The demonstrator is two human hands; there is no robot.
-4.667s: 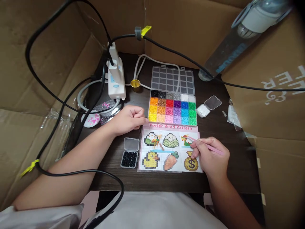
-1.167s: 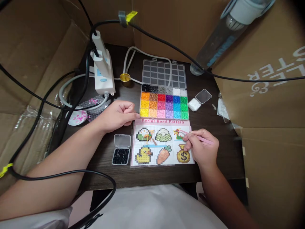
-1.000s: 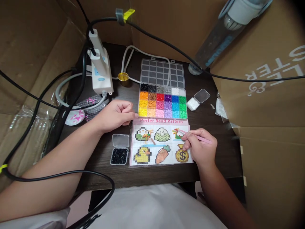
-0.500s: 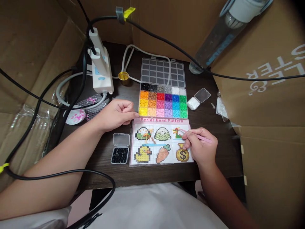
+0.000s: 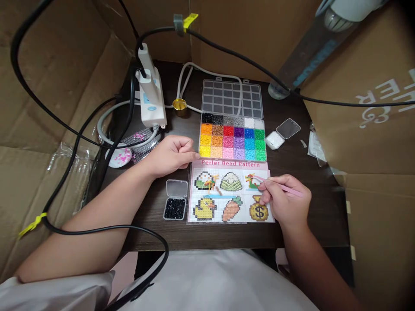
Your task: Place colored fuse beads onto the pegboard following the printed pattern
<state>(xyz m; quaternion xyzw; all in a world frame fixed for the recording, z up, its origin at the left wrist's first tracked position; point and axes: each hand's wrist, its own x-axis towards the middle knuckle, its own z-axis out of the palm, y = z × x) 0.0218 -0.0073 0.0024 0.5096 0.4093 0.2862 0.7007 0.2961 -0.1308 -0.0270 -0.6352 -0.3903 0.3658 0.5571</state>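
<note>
My right hand [image 5: 287, 198] is closed around pink tweezers [image 5: 293, 190], whose tip points at the small dragon picture [image 5: 251, 182] on the bead pattern sheet [image 5: 228, 171]. Loosely curled into a fist, my left hand [image 5: 173, 155] rests on the table, its thumb at the lower left corner of the bead box [image 5: 233, 137]. That box lies open, its compartments filled with beads sorted by colour. Beside the sheet's left edge stands a small open case of black beads [image 5: 175, 208]. A clear pegboard seems to lie over the sheet; some coloured beads show near the rice-ball picture.
Right of the bead box sits a small open case of white beads [image 5: 275, 140]. A gold cup [image 5: 179, 106] and a power strip [image 5: 152, 101] stand at the back left. Black cables [image 5: 106, 229] loop over my left forearm. Cardboard walls [image 5: 379, 216] enclose the table.
The whole view has shifted, so everything appears slightly farther right. Both hands keep the same places relative to the sheet and the box, and the tweezers stay over the dragon picture.
</note>
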